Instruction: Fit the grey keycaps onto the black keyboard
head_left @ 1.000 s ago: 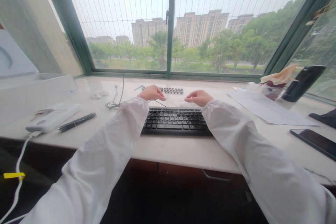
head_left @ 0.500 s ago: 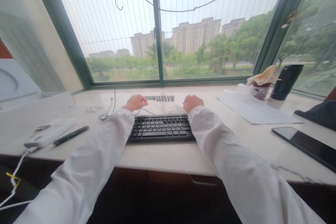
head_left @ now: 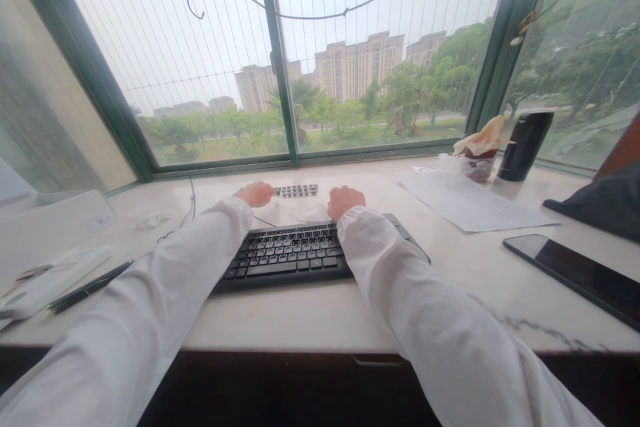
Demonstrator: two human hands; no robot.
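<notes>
A black keyboard (head_left: 293, 268) lies on the white countertop, with many of its keys in place and both my sleeves crossing over its ends. Behind it, rows of several loose dark keycaps (head_left: 299, 191) stand on the counter. My left hand (head_left: 256, 194) is closed beside the left end of these rows, its fingertips close to the nearest keycaps. My right hand (head_left: 346, 201) is curled into a fist past the keyboard's back edge, right of the keycaps. What either hand holds, if anything, is hidden. Something white and thin, perhaps tissue, lies faintly between the hands.
On the right are a printed paper sheet (head_left: 470, 203), a smartphone (head_left: 575, 273), a black bottle (head_left: 526, 147), a cup with a crumpled wrapper (head_left: 477, 157) and dark cloth (head_left: 600, 207). At left lie a pen (head_left: 93, 285) and a white box (head_left: 60, 220). A window stands behind.
The view has shifted and tilted, moving most of the scene left. My left hand is closer to the keycaps' left end. Both hands stay closed.
</notes>
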